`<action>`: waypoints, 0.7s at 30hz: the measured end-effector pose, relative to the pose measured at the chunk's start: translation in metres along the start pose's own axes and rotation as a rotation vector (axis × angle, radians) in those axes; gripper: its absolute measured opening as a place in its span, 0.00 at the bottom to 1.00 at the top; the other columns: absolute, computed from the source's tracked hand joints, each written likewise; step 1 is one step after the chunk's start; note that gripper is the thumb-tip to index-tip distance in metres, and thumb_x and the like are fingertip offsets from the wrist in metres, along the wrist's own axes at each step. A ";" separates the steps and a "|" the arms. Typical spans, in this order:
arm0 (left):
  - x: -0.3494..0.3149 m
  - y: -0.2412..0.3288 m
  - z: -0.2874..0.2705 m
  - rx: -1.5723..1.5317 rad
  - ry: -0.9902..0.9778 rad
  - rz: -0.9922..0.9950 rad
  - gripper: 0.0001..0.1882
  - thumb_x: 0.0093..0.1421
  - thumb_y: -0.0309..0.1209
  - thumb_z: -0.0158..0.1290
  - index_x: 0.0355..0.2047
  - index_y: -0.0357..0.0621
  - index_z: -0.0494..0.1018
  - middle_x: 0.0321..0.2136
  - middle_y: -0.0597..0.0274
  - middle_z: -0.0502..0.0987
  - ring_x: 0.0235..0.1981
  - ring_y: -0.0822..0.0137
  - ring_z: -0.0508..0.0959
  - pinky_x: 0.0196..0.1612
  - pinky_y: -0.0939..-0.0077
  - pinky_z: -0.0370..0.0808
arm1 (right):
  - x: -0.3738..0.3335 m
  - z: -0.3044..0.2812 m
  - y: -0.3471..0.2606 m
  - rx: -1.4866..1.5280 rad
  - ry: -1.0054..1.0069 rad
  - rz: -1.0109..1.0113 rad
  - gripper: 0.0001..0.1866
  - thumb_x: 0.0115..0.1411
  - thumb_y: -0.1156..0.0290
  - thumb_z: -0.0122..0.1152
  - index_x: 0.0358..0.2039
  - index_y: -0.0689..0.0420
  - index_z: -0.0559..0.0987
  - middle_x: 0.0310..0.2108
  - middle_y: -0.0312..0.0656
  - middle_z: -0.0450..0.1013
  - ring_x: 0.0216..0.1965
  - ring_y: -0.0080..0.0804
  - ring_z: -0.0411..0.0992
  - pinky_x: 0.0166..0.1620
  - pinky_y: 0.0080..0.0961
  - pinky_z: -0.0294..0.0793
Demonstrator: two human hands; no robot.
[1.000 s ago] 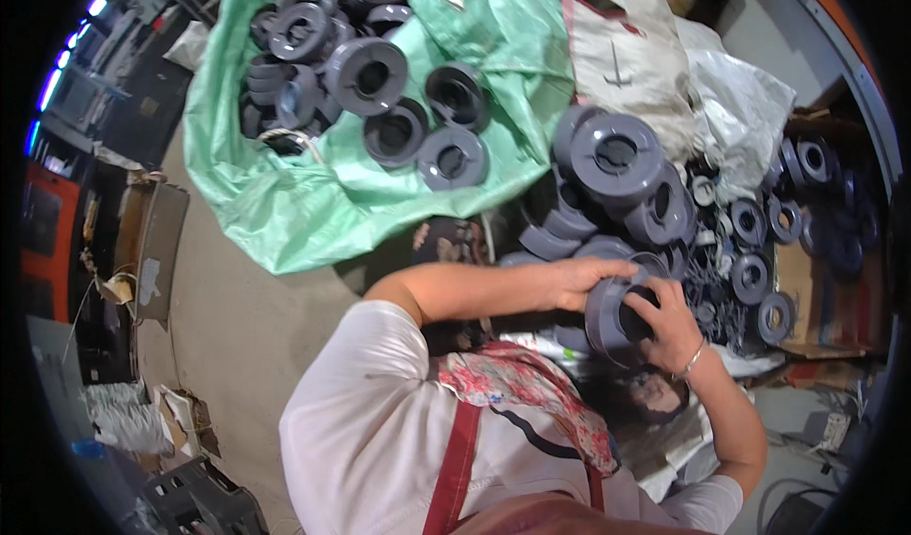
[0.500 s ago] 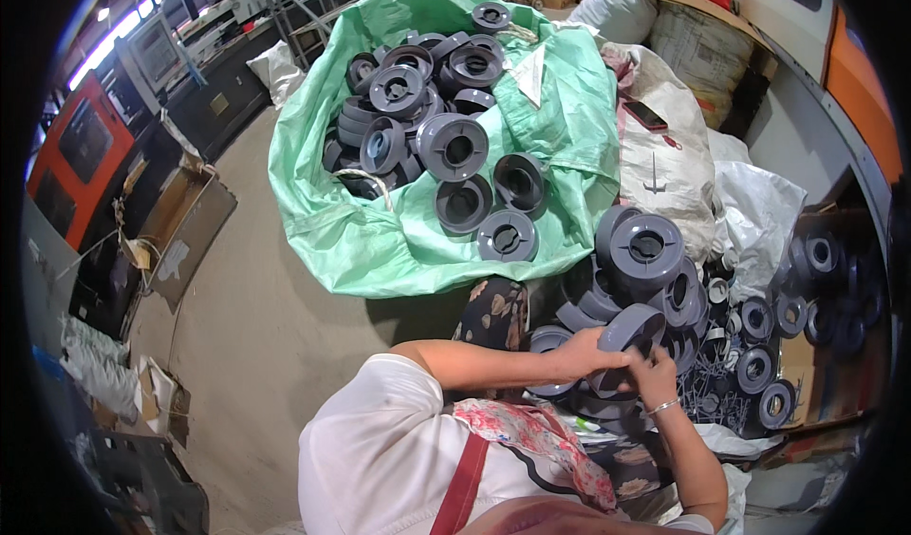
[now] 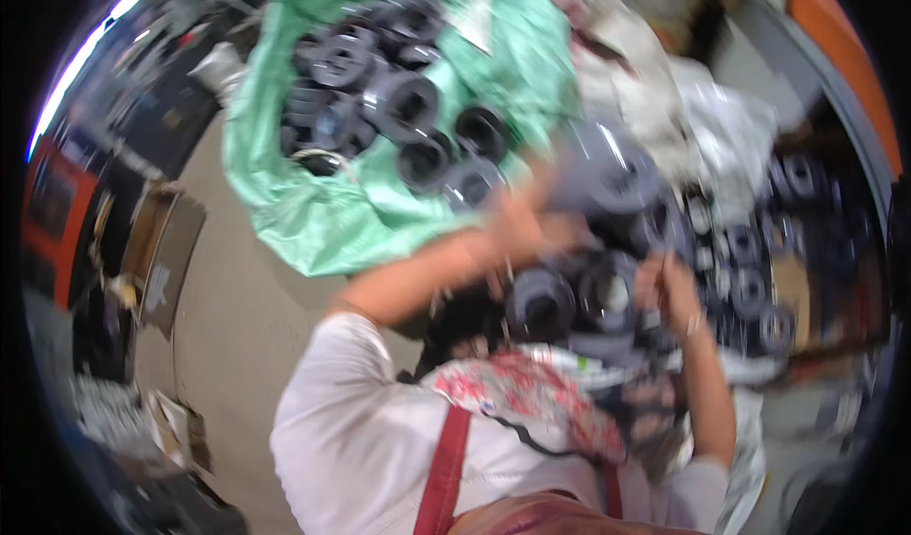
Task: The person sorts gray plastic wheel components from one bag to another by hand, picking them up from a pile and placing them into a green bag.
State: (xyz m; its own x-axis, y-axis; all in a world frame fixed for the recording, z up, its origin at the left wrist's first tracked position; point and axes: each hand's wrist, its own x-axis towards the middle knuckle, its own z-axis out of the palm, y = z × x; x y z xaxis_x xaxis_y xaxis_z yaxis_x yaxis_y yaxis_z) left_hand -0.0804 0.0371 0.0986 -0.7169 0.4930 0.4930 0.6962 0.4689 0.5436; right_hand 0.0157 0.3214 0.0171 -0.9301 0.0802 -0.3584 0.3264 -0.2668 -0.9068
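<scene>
My left hand (image 3: 531, 220) is blurred by motion, its fingers looking spread and nothing plainly held. It is near a large grey flanged plastic ring (image 3: 612, 169) on a pile, overlapping its lower left edge in view; contact cannot be told. Lower right, my right hand (image 3: 667, 290) has its fingers drawn together in a pinch; what is in them, if anything, is too blurred to see. Beside its fingertips is a grey ring (image 3: 590, 293) with a pale centre. Another grey ring (image 3: 541, 305) lies left of that one, below my left hand.
A big green woven sack (image 3: 313, 231) holding several grey rings stands ahead. Whitish sacks (image 3: 655, 108) lie beyond the pile. At the right, smaller rings (image 3: 750, 291) lie in and around a dark bin area. A cardboard box (image 3: 169, 260) stands on the floor at left.
My left hand has left the grey ring both hands held and moved up and left toward the sack and pile. My right hand has moved apart from it. The whole view has shifted.
</scene>
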 end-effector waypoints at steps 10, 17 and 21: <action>0.043 -0.048 0.030 -1.156 -0.088 -0.758 0.24 0.56 0.46 0.51 0.42 0.38 0.66 0.42 0.53 0.69 0.41 0.61 0.69 0.47 0.64 0.67 | 0.144 -0.127 0.024 -0.103 0.585 -0.003 0.42 0.45 0.40 0.60 0.48 0.66 0.71 0.46 0.51 0.69 0.44 0.36 0.69 0.45 0.31 0.66; 0.074 -0.075 0.158 -0.883 -0.130 -0.964 0.49 0.46 0.54 0.58 0.55 0.26 0.53 0.53 0.40 0.60 0.56 0.58 0.61 0.59 0.65 0.53 | 0.187 -0.139 0.053 0.236 0.570 0.048 0.39 0.41 0.54 0.70 0.44 0.74 0.69 0.44 0.52 0.69 0.41 0.38 0.71 0.43 0.30 0.70; 0.082 -0.110 0.182 -0.624 0.044 -0.905 0.50 0.44 0.54 0.59 0.53 0.23 0.54 0.51 0.40 0.62 0.53 0.54 0.63 0.56 0.67 0.58 | 0.161 -0.099 0.026 0.134 0.665 0.039 0.35 0.38 0.62 0.73 0.40 0.74 0.71 0.39 0.52 0.71 0.35 0.37 0.73 0.38 0.30 0.72</action>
State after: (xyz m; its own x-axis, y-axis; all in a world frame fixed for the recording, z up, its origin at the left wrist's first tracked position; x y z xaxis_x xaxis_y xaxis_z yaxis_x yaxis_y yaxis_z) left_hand -0.2094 0.1595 -0.0441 -0.9622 0.1214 -0.2439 -0.2196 0.1846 0.9580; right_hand -0.1090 0.4221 -0.0865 -0.6029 0.6303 -0.4890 0.2937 -0.3945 -0.8707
